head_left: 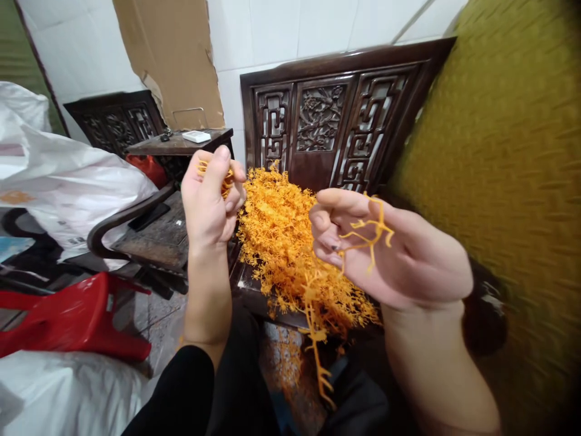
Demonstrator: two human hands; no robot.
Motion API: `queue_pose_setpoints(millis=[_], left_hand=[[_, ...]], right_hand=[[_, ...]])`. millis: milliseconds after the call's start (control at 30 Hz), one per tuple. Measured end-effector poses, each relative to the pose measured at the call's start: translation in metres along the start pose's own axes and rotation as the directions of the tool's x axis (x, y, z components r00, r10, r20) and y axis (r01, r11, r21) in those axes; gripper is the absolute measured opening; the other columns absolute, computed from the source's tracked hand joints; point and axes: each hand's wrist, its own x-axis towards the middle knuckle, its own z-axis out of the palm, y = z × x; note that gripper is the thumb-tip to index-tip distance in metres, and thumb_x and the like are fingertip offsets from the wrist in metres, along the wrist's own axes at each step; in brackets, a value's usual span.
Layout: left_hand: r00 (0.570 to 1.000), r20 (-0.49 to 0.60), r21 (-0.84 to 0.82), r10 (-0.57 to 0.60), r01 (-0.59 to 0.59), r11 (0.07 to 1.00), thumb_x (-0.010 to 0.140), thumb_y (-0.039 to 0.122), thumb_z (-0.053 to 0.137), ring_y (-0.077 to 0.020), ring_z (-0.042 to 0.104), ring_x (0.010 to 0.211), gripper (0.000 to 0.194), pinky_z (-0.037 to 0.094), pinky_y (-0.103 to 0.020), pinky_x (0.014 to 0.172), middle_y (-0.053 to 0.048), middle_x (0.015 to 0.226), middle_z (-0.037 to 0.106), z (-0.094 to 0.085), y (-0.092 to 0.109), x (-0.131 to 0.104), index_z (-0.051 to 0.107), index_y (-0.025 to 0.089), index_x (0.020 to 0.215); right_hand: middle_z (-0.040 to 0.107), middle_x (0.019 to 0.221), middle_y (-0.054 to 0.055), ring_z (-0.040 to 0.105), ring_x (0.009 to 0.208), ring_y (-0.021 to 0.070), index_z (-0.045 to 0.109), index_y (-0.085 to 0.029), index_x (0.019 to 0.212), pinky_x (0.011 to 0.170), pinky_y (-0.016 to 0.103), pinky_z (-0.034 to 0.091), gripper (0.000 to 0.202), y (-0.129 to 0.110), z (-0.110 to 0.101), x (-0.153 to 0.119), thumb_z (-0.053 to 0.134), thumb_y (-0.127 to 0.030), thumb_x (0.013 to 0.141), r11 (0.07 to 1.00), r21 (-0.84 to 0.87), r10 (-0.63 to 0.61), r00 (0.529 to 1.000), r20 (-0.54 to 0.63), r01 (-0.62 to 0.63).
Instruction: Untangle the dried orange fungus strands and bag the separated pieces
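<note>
Looking down past our hands, we see the largest thing, an olive-yellow textured surface [508,127], rising to the right of our right hand [351,239]. Beyond and between both hands stands the dark carved wooden backrest [313,165]. Well to the left of our left hand [216,203] sits a big white bag [77,181], and farther beyond that hand a cardboard sheet [170,60] stands against the white tiled wall [276,30]. The orange pile [281,224], a heap of fine branching pieces, lies between our hands and partly behind the right one, in front of the backrest. Below and left of our left hand is the red stool [77,315].

We keep the left hand curled closed, thumb pressed over the bent fingers, gripping a small orange bundle [227,183]. We hold the right hand loosely cupped, palm showing and fingers bent inward; we cannot tell whether its fingertips pinch anything. A long orange strand [313,327] hangs below and left of the right hand, while a smaller orange sprig [374,233] shows across its palm. Just beyond the left hand, a small white box [196,137] rests on the side table [158,145].
</note>
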Motion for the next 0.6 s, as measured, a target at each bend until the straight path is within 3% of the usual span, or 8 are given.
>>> queue_pose_setpoints(millis=[133,233,333,400,500,533,567,600], left_hand=[[0.996,0.019,0.036,0.082,-0.082,0.996,0.1,0.031,0.071,-0.0027,0.026,0.038,0.035,0.014,-0.019,0.038,0.007,0.064,0.059,0.001,0.032,-0.026,0.046,0.021,0.077],[0.989,-0.102,0.111,0.103,-0.092,0.99,0.097,0.037,0.074,-0.0019,0.029,0.039,0.035,0.018,-0.018,0.04,0.007,0.064,0.055,0.0,0.056,-0.049,0.048,0.021,0.08],[0.97,-0.187,0.208,0.158,-0.118,0.971,0.093,0.041,0.078,-0.003,0.032,0.039,0.028,0.021,-0.019,0.041,0.007,0.062,0.052,-0.021,0.066,-0.075,0.058,0.022,0.086],[0.951,-0.217,0.29,0.222,-0.155,0.945,0.091,0.045,0.079,-0.0044,0.036,0.042,0.03,0.024,-0.02,0.041,0.005,0.062,0.051,-0.055,0.061,-0.094,0.063,0.02,0.087],[0.903,-0.41,0.483,0.129,0.094,0.871,0.093,0.049,0.075,-0.004,0.041,0.047,0.038,0.03,-0.02,0.047,0.005,0.068,0.051,-0.128,0.037,-0.127,0.057,0.017,0.082],[0.854,-0.52,0.501,0.026,0.279,0.819,0.094,0.052,0.072,-0.0032,0.038,0.047,0.043,0.029,-0.019,0.047,0.005,0.068,0.05,-0.154,0.027,-0.14,0.052,0.017,0.079],[0.765,-0.635,0.479,-0.109,0.5,0.722,0.096,0.059,0.066,-0.0029,0.035,0.047,0.049,0.029,-0.018,0.048,0.007,0.066,0.045,-0.178,0.017,-0.154,0.047,0.017,0.076],[0.7,-0.687,0.445,-0.195,0.617,0.65,0.098,0.061,0.062,-0.0035,0.033,0.046,0.053,0.029,-0.019,0.046,0.008,0.062,0.04,-0.2,0.008,-0.169,0.044,0.018,0.073]], right_hand=[[0.065,0.08,0.006,0.056,0.066,0.0152,0.078,-0.025,0.101,0.057,0.031,0.048,0.037,-0.01,0.012,-0.019,0.064,-0.058,0.093,0.998,-0.026,0.055,0.998,0.035,-0.054],[0.062,0.072,0.003,0.053,0.059,0.0129,0.077,-0.027,0.099,0.054,0.029,0.045,0.042,-0.015,0.016,-0.028,0.063,-0.066,0.091,0.995,-0.012,0.1,0.987,0.125,-0.099],[0.058,0.065,0.001,0.05,0.055,0.0113,0.075,-0.026,0.096,0.052,0.027,0.043,0.047,-0.015,0.016,-0.031,0.061,-0.07,0.09,0.989,0.014,0.141,0.965,0.222,-0.147],[0.056,0.062,0.0,0.047,0.052,0.0109,0.074,-0.024,0.095,0.05,0.026,0.042,0.05,-0.012,0.014,-0.03,0.059,-0.072,0.09,0.988,0.034,0.136,0.958,0.251,-0.149],[0.055,0.061,0.0,0.044,0.051,0.0112,0.073,-0.022,0.096,0.047,0.025,0.039,0.057,-0.004,0.01,-0.025,0.053,-0.075,0.092,0.988,0.064,0.121,0.957,0.263,-0.142],[0.055,0.062,0.0,0.043,0.051,0.0113,0.072,-0.022,0.097,0.047,0.025,0.039,0.058,-0.002,0.008,-0.024,0.051,-0.076,0.093,0.987,0.07,0.12,0.956,0.269,-0.144],[0.055,0.062,0.001,0.042,0.051,0.0115,0.072,-0.022,0.097,0.047,0.026,0.038,0.059,0.001,0.006,-0.022,0.048,-0.076,0.094,0.987,0.073,0.119,0.954,0.274,-0.144],[0.055,0.063,0.001,0.042,0.05,0.0116,0.071,-0.022,0.097,0.047,0.026,0.038,0.06,0.004,0.004,-0.02,0.046,-0.076,0.095,0.987,0.074,0.117,0.953,0.278,-0.143]])
